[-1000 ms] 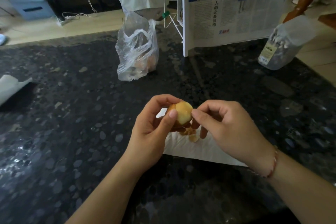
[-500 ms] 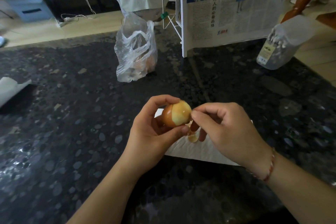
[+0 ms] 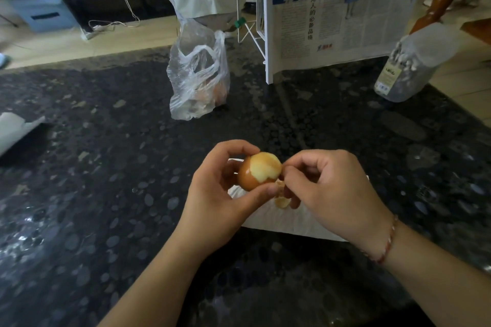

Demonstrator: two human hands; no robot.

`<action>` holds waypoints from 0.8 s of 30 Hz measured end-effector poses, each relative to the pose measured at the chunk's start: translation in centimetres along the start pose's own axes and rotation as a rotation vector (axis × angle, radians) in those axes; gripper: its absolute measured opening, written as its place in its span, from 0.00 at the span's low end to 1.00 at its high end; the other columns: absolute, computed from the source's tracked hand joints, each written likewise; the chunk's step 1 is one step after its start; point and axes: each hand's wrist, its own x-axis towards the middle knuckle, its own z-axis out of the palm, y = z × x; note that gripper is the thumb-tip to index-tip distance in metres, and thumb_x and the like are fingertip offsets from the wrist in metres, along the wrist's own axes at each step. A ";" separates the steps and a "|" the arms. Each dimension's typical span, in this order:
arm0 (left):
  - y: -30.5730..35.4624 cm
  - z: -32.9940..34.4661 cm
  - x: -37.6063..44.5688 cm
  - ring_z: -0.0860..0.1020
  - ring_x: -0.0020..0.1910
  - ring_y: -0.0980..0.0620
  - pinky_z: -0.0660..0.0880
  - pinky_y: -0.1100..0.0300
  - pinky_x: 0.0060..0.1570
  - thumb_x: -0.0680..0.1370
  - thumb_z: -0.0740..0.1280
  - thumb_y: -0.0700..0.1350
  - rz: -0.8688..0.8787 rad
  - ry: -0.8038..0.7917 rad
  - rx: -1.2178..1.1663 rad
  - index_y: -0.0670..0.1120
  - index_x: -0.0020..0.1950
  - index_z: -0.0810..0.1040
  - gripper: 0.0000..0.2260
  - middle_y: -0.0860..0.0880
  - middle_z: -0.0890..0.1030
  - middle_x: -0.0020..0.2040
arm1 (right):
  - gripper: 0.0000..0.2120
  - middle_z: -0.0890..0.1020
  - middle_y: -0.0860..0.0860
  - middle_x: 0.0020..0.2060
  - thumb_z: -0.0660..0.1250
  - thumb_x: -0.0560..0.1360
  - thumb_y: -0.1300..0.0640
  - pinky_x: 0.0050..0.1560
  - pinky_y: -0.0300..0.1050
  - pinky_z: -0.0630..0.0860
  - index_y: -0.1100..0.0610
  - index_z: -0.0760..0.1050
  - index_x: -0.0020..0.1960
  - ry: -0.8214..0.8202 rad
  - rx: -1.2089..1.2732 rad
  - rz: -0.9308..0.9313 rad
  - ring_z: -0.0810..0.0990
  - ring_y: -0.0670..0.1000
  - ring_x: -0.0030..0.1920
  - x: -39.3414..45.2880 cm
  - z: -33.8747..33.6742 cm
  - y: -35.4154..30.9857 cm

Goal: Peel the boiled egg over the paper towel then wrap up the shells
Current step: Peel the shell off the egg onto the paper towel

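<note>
Head view looks down on a dark speckled stone counter (image 3: 111,194), where two bare hands work close together above a white paper towel (image 3: 281,220). Left hand (image 3: 212,202) grips the boiled egg (image 3: 259,171), fingers curled over its far side and the thumb pressed up under it from the near side. About half of the egg's surface is bare and pale yellow on the upper right; the brown shell still covers the lower left part. Right hand (image 3: 334,194) has its fingers curled in at the egg's right edge, thumb and forefinger pinching a small shell fragment (image 3: 279,183) at the border of the peeled patch. A loose piece of shell (image 3: 282,202) lies on the towel just below the fingers. A thin red bracelet (image 3: 386,247) circles the right wrist. Farther back on the counter stands a crumpled clear plastic bag (image 3: 198,77) with brownish contents, a clear lidded container (image 3: 409,66) at the right, and a white rack holding a newspaper (image 3: 342,26). A white sheet (image 3: 16,127) lies at the left edge.
</note>
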 end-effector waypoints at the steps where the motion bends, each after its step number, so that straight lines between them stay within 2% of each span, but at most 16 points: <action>1: 0.1 0.1 0.0 0.83 0.52 0.42 0.81 0.51 0.48 0.68 0.78 0.50 -0.024 0.009 -0.053 0.49 0.59 0.76 0.22 0.45 0.82 0.55 | 0.09 0.83 0.48 0.30 0.64 0.72 0.53 0.31 0.44 0.80 0.54 0.82 0.39 0.006 0.010 -0.012 0.82 0.46 0.31 0.0 0.0 -0.1; 4: 0.3 0.3 0.0 0.85 0.46 0.44 0.81 0.54 0.43 0.72 0.73 0.50 -0.096 0.034 -0.206 0.49 0.62 0.75 0.19 0.43 0.83 0.53 | 0.10 0.82 0.50 0.30 0.63 0.72 0.53 0.33 0.47 0.79 0.55 0.80 0.38 0.000 0.048 -0.047 0.81 0.48 0.32 -0.1 0.0 -0.3; 8: 0.4 0.3 0.0 0.83 0.35 0.45 0.81 0.53 0.36 0.79 0.65 0.47 -0.142 0.010 -0.257 0.47 0.62 0.76 0.12 0.43 0.84 0.46 | 0.10 0.81 0.50 0.33 0.63 0.76 0.58 0.29 0.35 0.74 0.57 0.79 0.39 -0.066 0.071 -0.097 0.79 0.45 0.34 -0.1 0.0 -0.3; 11: 0.3 0.4 0.1 0.82 0.34 0.46 0.80 0.55 0.35 0.79 0.65 0.49 -0.157 -0.008 -0.276 0.47 0.58 0.80 0.11 0.44 0.84 0.46 | 0.11 0.82 0.49 0.34 0.63 0.77 0.61 0.30 0.29 0.71 0.58 0.78 0.38 -0.097 0.103 -0.081 0.79 0.42 0.33 0.0 -0.1 -0.2; 13: 0.2 0.3 0.2 0.82 0.35 0.46 0.79 0.56 0.36 0.79 0.64 0.48 -0.178 0.004 -0.308 0.47 0.57 0.80 0.10 0.44 0.83 0.47 | 0.12 0.81 0.50 0.32 0.62 0.76 0.61 0.29 0.31 0.72 0.57 0.78 0.35 -0.088 0.060 -0.099 0.78 0.44 0.33 0.0 -0.4 0.0; 15: 0.3 0.2 0.3 0.81 0.35 0.46 0.78 0.57 0.35 0.79 0.61 0.47 -0.207 0.034 -0.365 0.46 0.57 0.80 0.11 0.44 0.83 0.47 | 0.13 0.80 0.49 0.29 0.62 0.75 0.55 0.30 0.39 0.75 0.55 0.78 0.34 -0.043 -0.042 -0.131 0.79 0.46 0.32 0.0 -0.6 0.3; 17: 0.4 -0.1 0.4 0.80 0.35 0.46 0.78 0.57 0.35 0.79 0.60 0.47 -0.234 0.042 -0.454 0.45 0.57 0.79 0.12 0.44 0.83 0.47 | 0.17 0.78 0.46 0.27 0.60 0.75 0.47 0.31 0.46 0.76 0.51 0.77 0.32 0.014 -0.273 -0.167 0.78 0.46 0.31 -0.1 -0.6 0.9; 18: 0.4 -0.2 0.5 0.80 0.35 0.46 0.79 0.57 0.35 0.79 0.60 0.46 -0.244 0.034 -0.497 0.44 0.58 0.78 0.13 0.44 0.83 0.48 | 0.18 0.78 0.43 0.28 0.60 0.75 0.43 0.31 0.46 0.75 0.50 0.77 0.32 0.031 -0.410 -0.190 0.77 0.44 0.31 -0.1 -0.4 1.2; 21: 0.4 -0.4 0.5 0.81 0.37 0.46 0.80 0.57 0.37 0.79 0.60 0.44 -0.262 -0.003 -0.555 0.42 0.61 0.76 0.14 0.43 0.83 0.49 | 0.09 0.76 0.35 0.37 0.65 0.72 0.42 0.36 0.39 0.76 0.44 0.80 0.43 0.044 -0.527 -0.203 0.76 0.39 0.35 0.1 0.2 1.5; 24: 0.4 -0.2 0.4 0.81 0.36 0.46 0.79 0.57 0.36 0.78 0.61 0.44 -0.247 -0.016 -0.489 0.42 0.61 0.77 0.13 0.44 0.83 0.47 | 0.10 0.78 0.37 0.42 0.67 0.71 0.45 0.38 0.35 0.77 0.44 0.79 0.52 0.126 -0.362 -0.260 0.78 0.42 0.39 0.1 0.2 1.2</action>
